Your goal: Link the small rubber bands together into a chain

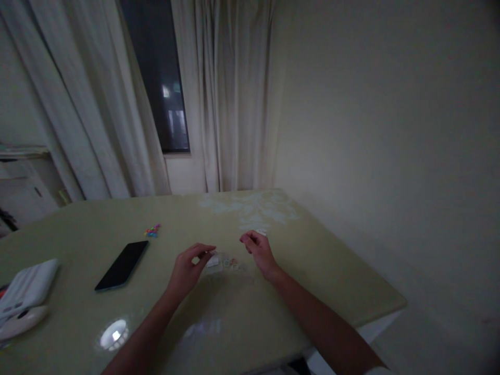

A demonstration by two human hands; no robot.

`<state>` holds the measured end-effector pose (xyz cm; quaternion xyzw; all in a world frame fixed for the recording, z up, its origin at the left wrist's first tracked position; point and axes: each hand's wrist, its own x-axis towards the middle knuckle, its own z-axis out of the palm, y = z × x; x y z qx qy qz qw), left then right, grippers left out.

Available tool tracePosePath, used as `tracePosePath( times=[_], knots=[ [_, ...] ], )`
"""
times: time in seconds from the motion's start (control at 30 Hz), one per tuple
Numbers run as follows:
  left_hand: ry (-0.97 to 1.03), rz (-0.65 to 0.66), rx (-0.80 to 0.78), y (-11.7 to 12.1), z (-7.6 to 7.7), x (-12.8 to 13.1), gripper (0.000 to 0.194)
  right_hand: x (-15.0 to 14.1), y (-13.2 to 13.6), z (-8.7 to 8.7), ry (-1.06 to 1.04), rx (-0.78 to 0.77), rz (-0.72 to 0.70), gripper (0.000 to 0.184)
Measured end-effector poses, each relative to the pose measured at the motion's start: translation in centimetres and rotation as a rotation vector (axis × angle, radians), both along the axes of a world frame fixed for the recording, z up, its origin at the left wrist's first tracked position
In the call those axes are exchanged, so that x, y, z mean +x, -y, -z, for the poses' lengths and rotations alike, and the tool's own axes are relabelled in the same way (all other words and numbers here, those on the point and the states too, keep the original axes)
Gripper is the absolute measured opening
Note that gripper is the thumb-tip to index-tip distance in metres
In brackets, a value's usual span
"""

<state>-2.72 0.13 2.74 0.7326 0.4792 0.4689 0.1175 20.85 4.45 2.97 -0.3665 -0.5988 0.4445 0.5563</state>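
My left hand (189,271) rests on the pale green table (273,307) with its fingers pinched on a small white piece (213,259). My right hand (258,251) lies a little to the right, its fingers curled closed over something I cannot make out. Between the two hands sit a few tiny coloured bits (231,263) on what looks like a clear wrapper. The scene is dim and the small things are blurred.
A black phone (122,265) lies flat left of my hands, with a small heap of coloured clips (152,231) beyond it. White objects (25,294) sit at the table's left edge. Curtains and a dark window (162,78) stand behind; a wall runs along the right.
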Motion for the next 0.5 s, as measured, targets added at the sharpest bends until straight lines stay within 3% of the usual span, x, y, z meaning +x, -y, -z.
tracePosePath(
  times=[0.1,0.23,0.37,0.5],
  knots=[
    [-0.173,-0.084,-0.073,-1.6,0.3,-0.7,0.026,0.2,-1.0,1.0,0.137,0.057,0.051,0.029],
    [-0.359,-0.038,-0.125,-2.6,-0.9,-0.6,0.025,0.3,-1.4,1.8,0.334,0.182,0.073,0.024],
    [-0.616,0.014,-0.158,-3.0,-2.8,-0.1,0.024,0.3,-1.5,2.0,0.357,0.203,0.08,0.02],
    [-0.847,0.048,-0.166,-4.0,-3.6,1.0,0.024,0.3,-1.5,2.1,0.368,0.204,0.068,0.018]
  ],
)
